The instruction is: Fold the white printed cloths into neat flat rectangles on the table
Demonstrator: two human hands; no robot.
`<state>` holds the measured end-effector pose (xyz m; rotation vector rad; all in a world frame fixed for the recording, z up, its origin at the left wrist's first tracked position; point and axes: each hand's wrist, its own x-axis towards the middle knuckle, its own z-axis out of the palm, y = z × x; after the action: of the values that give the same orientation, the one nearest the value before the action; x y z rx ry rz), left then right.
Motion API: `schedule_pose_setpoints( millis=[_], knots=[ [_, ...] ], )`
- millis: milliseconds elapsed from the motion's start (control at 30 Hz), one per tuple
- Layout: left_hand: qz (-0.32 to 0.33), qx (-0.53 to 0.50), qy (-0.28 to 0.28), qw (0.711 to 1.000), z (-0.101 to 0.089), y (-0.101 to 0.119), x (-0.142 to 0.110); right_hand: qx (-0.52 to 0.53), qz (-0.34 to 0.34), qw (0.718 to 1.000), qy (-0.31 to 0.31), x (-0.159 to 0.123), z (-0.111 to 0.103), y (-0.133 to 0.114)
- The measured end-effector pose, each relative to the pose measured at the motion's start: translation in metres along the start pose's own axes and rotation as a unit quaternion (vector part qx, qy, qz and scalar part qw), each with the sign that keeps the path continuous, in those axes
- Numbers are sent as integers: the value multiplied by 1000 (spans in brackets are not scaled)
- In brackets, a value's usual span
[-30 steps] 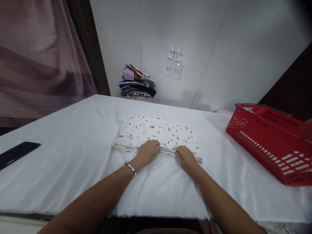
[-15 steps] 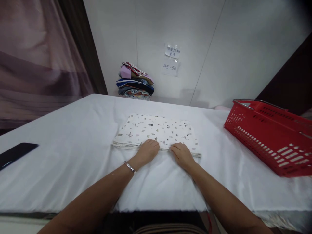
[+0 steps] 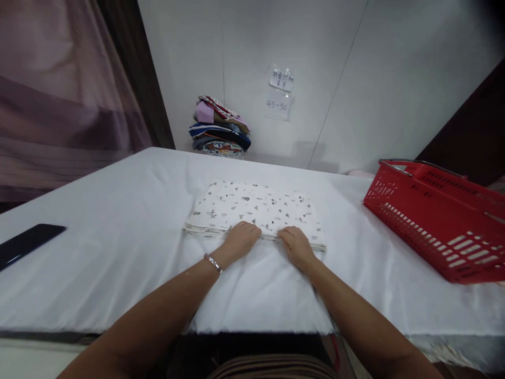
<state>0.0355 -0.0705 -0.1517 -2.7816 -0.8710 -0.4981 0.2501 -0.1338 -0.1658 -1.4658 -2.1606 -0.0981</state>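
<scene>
A folded white cloth (image 3: 252, 206) with small grey and brown prints lies flat in front of me, its layered edge towards me. My left hand (image 3: 243, 236) grips that near edge a little left of the middle, fingers curled over the top. Close by on the right, my right hand (image 3: 295, 243) pinches the same edge. Both thumbs are mostly hidden. A silver bracelet (image 3: 213, 262) circles my left wrist.
The table has a white cover (image 3: 118, 237). At the right stands a red plastic basket (image 3: 437, 221) with metal handles. A dark phone-like slab (image 3: 29, 243) lies far left. Several folded fabrics (image 3: 221, 129) are stacked against the wall, left of two paper signs (image 3: 279, 92).
The camera view has shifted slightly. Both hands stay on the near edge of the folded cloth, which keeps its place and shape.
</scene>
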Motion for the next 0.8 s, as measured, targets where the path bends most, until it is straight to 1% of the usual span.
schedule_pose_setpoints(
  millis=[167, 267, 400, 533, 800],
  knots=[
    [12, -9, -1, 1000, -1, 1, -1, -17, 5, 1000, -22, 1, 0, 0],
    [19, -21, 0, 1000, -1, 1, 0, -18, -5, 999, -36, 2, -2, -1],
    [13, -37, -15, 999, -1, 1, -1, -15, -14, 999, -41, 1, -4, -3],
    [15, -60, -9, 998, -2, 0, -4, -13, -23, 999, -44, -1, -5, -3],
    [-22, -57, -14, 998, -4, 1, -2, -19, -24, 999, -43, -1, -3, -1]
  ],
)
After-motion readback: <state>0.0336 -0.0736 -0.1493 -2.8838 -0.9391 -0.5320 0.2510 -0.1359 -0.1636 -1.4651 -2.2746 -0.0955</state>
